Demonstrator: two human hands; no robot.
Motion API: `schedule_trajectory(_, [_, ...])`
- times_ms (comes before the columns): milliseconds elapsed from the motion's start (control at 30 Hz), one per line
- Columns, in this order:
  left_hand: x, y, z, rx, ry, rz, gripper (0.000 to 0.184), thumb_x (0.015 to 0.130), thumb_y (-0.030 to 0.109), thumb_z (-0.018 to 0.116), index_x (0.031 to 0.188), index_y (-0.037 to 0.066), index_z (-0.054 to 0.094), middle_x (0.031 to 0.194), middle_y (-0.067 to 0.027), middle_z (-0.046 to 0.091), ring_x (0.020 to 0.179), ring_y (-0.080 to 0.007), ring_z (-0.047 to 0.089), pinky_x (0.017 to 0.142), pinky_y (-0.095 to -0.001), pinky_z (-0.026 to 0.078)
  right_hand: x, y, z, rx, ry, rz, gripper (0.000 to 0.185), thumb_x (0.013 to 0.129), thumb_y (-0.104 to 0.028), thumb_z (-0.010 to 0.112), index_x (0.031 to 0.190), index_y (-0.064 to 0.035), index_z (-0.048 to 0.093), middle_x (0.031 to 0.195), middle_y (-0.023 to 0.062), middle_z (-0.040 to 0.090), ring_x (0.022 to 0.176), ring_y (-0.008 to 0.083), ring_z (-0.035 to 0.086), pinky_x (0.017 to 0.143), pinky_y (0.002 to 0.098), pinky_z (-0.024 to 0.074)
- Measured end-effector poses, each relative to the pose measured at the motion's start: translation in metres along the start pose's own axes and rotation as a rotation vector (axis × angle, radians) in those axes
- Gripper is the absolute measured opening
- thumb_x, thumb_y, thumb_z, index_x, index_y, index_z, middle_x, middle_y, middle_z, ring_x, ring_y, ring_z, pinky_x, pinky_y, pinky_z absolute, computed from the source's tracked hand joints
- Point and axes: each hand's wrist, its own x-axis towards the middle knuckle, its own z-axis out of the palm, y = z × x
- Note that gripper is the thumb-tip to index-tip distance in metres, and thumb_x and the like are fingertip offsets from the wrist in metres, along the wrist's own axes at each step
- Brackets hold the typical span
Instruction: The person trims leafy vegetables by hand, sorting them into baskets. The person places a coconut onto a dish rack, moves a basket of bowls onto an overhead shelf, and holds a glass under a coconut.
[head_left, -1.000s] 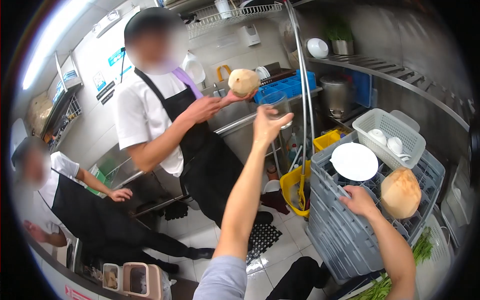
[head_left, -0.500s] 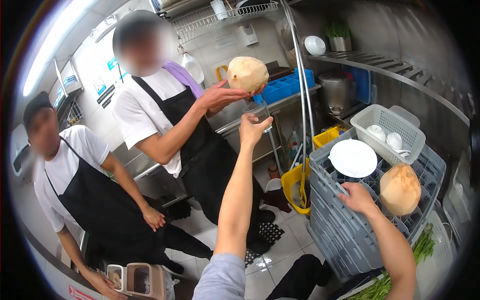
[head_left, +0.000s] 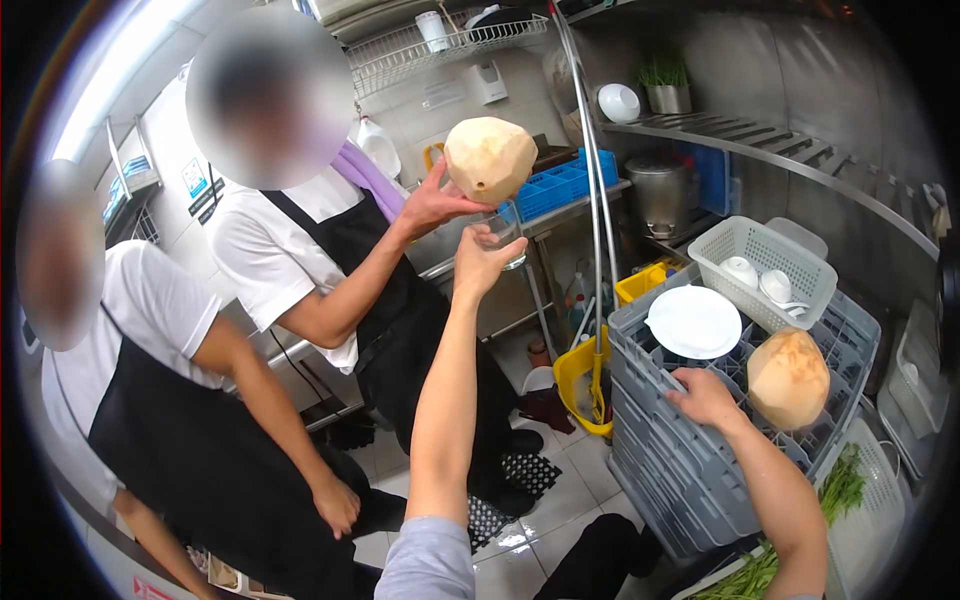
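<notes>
My left hand (head_left: 484, 262) is wrapped around a clear drinking glass (head_left: 512, 250), held up below a peeled coconut (head_left: 490, 158). A co-worker's hand (head_left: 436, 206) supports that coconut from below and the left. Its small dark hole points down towards the glass; I cannot make out any liquid. My right hand (head_left: 702, 397) grips the near rim of a grey dish rack (head_left: 670, 450), the top one of a stack. Beside it on the rack lie a second peeled coconut (head_left: 789, 380) and a white plate (head_left: 694, 322).
A grey basket (head_left: 720, 262) with white cups sits on the rack's far side. A yellow mop bucket (head_left: 580, 385) and metal poles stand left of the stack. Another co-worker in a black apron (head_left: 200, 470) is at the left. Green herbs (head_left: 842, 485) lie at lower right.
The co-worker has tipped the coconut, so its hole now faces lower, over the glass. My left hand with the glass shows slightly further left and lower. The other co-worker appears nearer.
</notes>
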Motion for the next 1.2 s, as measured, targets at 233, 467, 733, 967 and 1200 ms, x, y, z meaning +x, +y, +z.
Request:
schedule_trajectory(233, [0.003, 0.007, -0.005, 0.034, -0.001, 0.015, 0.082, 0.062, 0.045, 0.09, 0.115, -0.005, 0.054, 0.104, -0.0145, 0.066, 0.098, -0.0253, 0.065, 0.089, -0.0357, 0.05, -0.001, -0.002, 0.0, 0.027, 0.018, -0.002, 0.032, 0.086, -0.03, 0.066, 0.111, -0.0105, 0.069, 0.104, 0.0193, 0.069, 0.102, 0.0394, 0.064, 0.089, 0.0478, 0.0498])
schedule_trajectory(467, [0.01, 0.009, -0.003, 0.006, -0.002, 0.03, 0.078, 0.061, 0.044, 0.09, 0.112, -0.004, 0.055, 0.104, -0.0153, 0.066, 0.098, -0.0257, 0.065, 0.089, -0.0356, 0.05, 0.0, 0.0, 0.0, -0.009, -0.001, 0.016, 0.033, 0.086, -0.03, 0.067, 0.112, -0.0101, 0.068, 0.105, 0.0198, 0.069, 0.102, 0.0394, 0.064, 0.089, 0.0479, 0.0498])
schedule_trajectory(733, [0.007, 0.01, -0.006, 0.052, -0.039, 0.023, 0.078, 0.063, 0.043, 0.09, 0.115, -0.004, 0.055, 0.107, -0.0143, 0.066, 0.1, -0.0227, 0.064, 0.09, -0.0337, 0.049, -0.003, -0.007, -0.004, -0.021, -0.01, 0.038, 0.032, 0.087, -0.03, 0.066, 0.113, -0.0117, 0.068, 0.103, 0.0199, 0.07, 0.102, 0.0395, 0.064, 0.089, 0.0484, 0.0496])
schedule_trajectory(967, [0.012, 0.009, -0.012, -0.073, -0.016, 0.189, 0.079, 0.062, 0.043, 0.09, 0.113, -0.005, 0.053, 0.102, -0.012, 0.064, 0.089, -0.0221, 0.066, 0.084, -0.0332, 0.051, -0.001, -0.003, -0.002, 0.008, -0.017, 0.03, 0.032, 0.086, -0.029, 0.065, 0.113, -0.0117, 0.068, 0.104, 0.0189, 0.07, 0.102, 0.0391, 0.064, 0.09, 0.0478, 0.0495])
schedule_trajectory(1200, [0.018, 0.006, -0.014, -0.138, -0.052, 0.074, 0.073, 0.064, 0.041, 0.09, 0.108, -0.004, 0.055, 0.102, -0.0112, 0.063, 0.096, -0.0192, 0.062, 0.085, -0.0311, 0.049, -0.003, -0.007, -0.005, 0.004, -0.028, 0.027, 0.032, 0.085, -0.028, 0.066, 0.112, -0.0106, 0.068, 0.103, 0.0197, 0.069, 0.102, 0.039, 0.063, 0.09, 0.0476, 0.0492])
